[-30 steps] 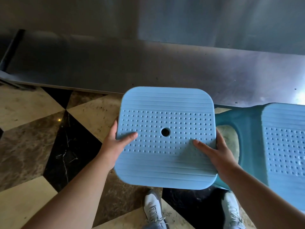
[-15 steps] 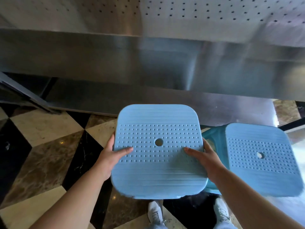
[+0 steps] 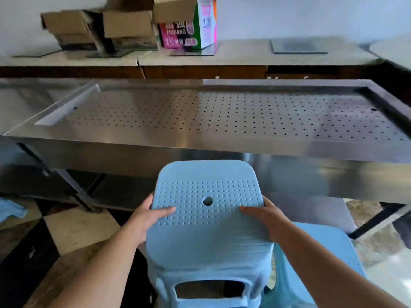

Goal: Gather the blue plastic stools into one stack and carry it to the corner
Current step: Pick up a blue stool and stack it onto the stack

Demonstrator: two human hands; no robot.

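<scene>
Held stool: light blue square plastic stool (image 3: 208,221) with a dimpled seat and a round centre hole is being held up in front of the person, seat facing the camera, its legs pointing down toward 6 o'clock of the view.
Left hand: left hand (image 3: 145,216) is gripping the seat's left edge, thumb lying across the dimpled top, fingers (image 3: 149,200) curling round the rim.
Right hand: right hand (image 3: 265,215) is gripping the seat's right edge in the same way, thumb on top and fingers wrapping behind the rim.
Second stool: another light blue plastic stool (image 3: 329,256) is standing on the floor at 4 o'clock of the held one, just beside it and partly hidden behind the right forearm.
Table: long stainless steel table (image 3: 222,121) with a perforated, rimmed top is stretching across the view at 12 o'clock of the held stool.
Counter behind: pale table (image 3: 244,54) along the wall is carrying brown cardboard boxes (image 3: 100,30) and a pink, green and white printed carton (image 3: 189,27).
Floor: polished stone floor (image 3: 73,230) in black, cream and brown diamond tiles is showing at 8 o'clock.
Cloth: crumpled blue cloth (image 3: 11,210) is lying at the far left edge, at 9 o'clock.
</scene>
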